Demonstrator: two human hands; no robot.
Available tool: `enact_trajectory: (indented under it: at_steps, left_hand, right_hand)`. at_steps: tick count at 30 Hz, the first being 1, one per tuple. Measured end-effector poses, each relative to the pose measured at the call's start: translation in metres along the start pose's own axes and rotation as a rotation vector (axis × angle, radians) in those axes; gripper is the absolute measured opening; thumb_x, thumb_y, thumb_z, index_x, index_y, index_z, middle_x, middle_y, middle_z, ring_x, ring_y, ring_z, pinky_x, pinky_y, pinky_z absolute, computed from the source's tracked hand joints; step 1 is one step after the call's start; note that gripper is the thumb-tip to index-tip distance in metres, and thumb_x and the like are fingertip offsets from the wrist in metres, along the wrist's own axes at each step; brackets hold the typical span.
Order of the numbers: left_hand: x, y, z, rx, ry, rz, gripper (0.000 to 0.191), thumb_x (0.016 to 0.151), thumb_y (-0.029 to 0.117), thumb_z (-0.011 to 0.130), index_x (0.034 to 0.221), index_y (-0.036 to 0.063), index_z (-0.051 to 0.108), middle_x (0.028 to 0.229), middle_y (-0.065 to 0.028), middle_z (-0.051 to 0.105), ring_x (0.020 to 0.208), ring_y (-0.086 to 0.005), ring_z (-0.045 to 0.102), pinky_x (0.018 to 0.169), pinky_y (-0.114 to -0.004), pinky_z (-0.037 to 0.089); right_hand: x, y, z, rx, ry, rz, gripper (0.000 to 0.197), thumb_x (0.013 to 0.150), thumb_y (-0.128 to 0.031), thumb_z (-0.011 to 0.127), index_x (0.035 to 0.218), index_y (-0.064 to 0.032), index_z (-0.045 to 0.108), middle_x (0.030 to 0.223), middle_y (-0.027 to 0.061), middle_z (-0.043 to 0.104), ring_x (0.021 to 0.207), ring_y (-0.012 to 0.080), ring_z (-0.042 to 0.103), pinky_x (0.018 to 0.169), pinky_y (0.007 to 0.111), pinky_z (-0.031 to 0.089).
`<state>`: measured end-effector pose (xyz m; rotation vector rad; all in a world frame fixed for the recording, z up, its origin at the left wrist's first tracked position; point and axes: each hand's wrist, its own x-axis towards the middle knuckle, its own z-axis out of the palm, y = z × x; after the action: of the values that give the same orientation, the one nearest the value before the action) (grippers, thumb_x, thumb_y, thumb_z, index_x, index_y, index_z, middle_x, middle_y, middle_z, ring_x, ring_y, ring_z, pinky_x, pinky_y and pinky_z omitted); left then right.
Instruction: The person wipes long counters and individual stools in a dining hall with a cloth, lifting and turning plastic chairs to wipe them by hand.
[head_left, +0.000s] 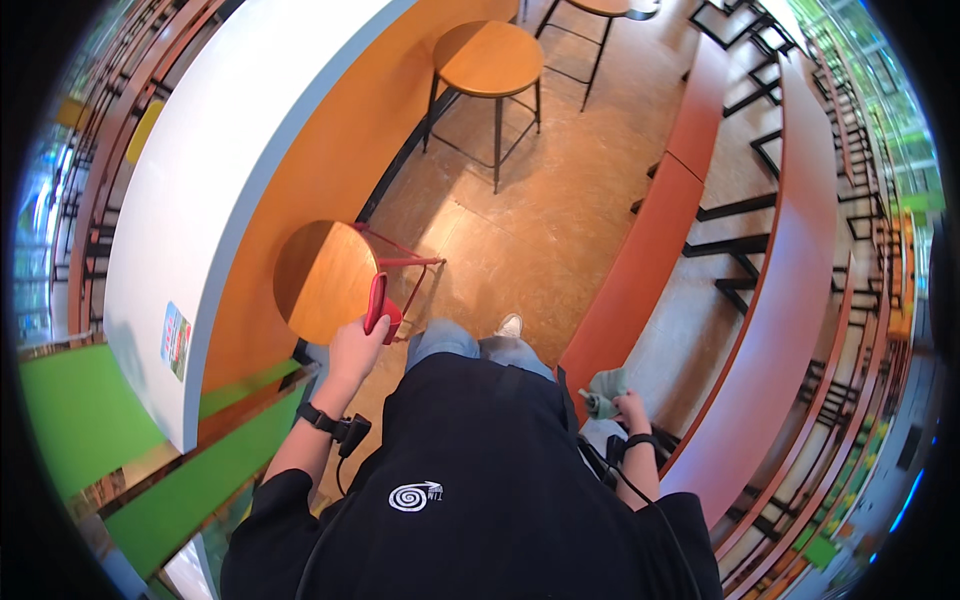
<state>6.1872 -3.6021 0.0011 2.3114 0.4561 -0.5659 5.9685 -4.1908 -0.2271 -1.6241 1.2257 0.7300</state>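
Note:
My left hand (358, 346) grips a small red object (376, 303) with a rounded flat part and a second red part beside it; its exact kind is unclear. Just past it, a round wooden stool (324, 281) with a red metal frame stands by the orange side panel of a white counter. In my right hand (632, 411) is a bunched grey-green cloth (604, 393), held out to the right near the end of a red bench.
The white counter (195, 142) curves along the left. Two more stools, one a round wooden stool (489, 60), stand ahead. A long red bench (645, 255) and a long table (795, 247) run along the right. Green seats (90, 409) lie at lower left.

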Motion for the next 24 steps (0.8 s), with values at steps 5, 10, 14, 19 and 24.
enact_trajectory:
  at_steps: [5, 10, 14, 19, 24]
  left_hand:
    - [-0.019, 0.023, 0.004, 0.318, 0.218, -0.053, 0.040, 0.087, 0.042, 0.060, 0.102, 0.0063, 0.071, 0.079, -0.0220, 0.068, 0.076, -0.0406, 0.067, 0.069, -0.049, 0.053]
    - [-0.009, 0.028, 0.014, 0.306, 0.230, -0.043, 0.037, 0.086, 0.038, 0.062, 0.103, 0.0053, 0.070, 0.078, -0.0209, 0.068, 0.073, -0.0396, 0.067, 0.067, -0.048, 0.053]
    - [-0.009, 0.023, 0.018, 0.339, 0.302, -0.002, 0.033, 0.086, 0.033, 0.064, 0.101, 0.0045, 0.069, 0.083, -0.0155, 0.069, 0.075, -0.0331, 0.068, 0.066, -0.043, 0.055]
    - [-0.005, 0.025, 0.021, 0.345, 0.347, 0.000, 0.031, 0.083, 0.029, 0.066, 0.103, 0.0056, 0.070, 0.085, -0.0108, 0.070, 0.075, -0.0289, 0.068, 0.066, -0.039, 0.056]
    - [-0.012, 0.018, 0.018, 0.265, 0.311, -0.059, 0.035, 0.080, 0.030, 0.068, 0.104, 0.0052, 0.069, 0.090, -0.0123, 0.069, 0.081, -0.0296, 0.068, 0.072, -0.040, 0.055]
  right_hand:
    - [0.018, -0.190, -0.027, -0.779, 0.014, -0.267, 0.045, 0.067, -0.002, 0.067, 0.112, -0.0095, 0.068, 0.088, 0.0174, 0.071, 0.085, 0.0329, 0.071, 0.068, 0.045, 0.060]
    - [0.086, -0.291, 0.007, -1.101, -0.007, -0.541, 0.029, 0.064, -0.010, 0.069, 0.093, -0.0074, 0.073, 0.093, 0.0209, 0.070, 0.092, 0.0373, 0.068, 0.083, 0.045, 0.054]
    - [0.076, -0.388, 0.097, -1.169, -0.005, -0.664, 0.027, 0.064, -0.016, 0.071, 0.089, -0.0059, 0.073, 0.091, 0.0198, 0.071, 0.090, 0.0371, 0.068, 0.083, 0.044, 0.055]
    - [0.061, -0.508, 0.191, -1.171, -0.150, -0.565, 0.029, 0.063, -0.026, 0.072, 0.083, -0.0057, 0.074, 0.084, 0.0192, 0.071, 0.082, 0.0360, 0.070, 0.079, 0.042, 0.056]
    - [0.021, -0.554, 0.326, -1.264, -0.235, -1.176, 0.025, 0.068, -0.022, 0.068, 0.086, -0.0045, 0.070, 0.088, 0.0224, 0.070, 0.088, 0.0403, 0.067, 0.081, 0.047, 0.054]
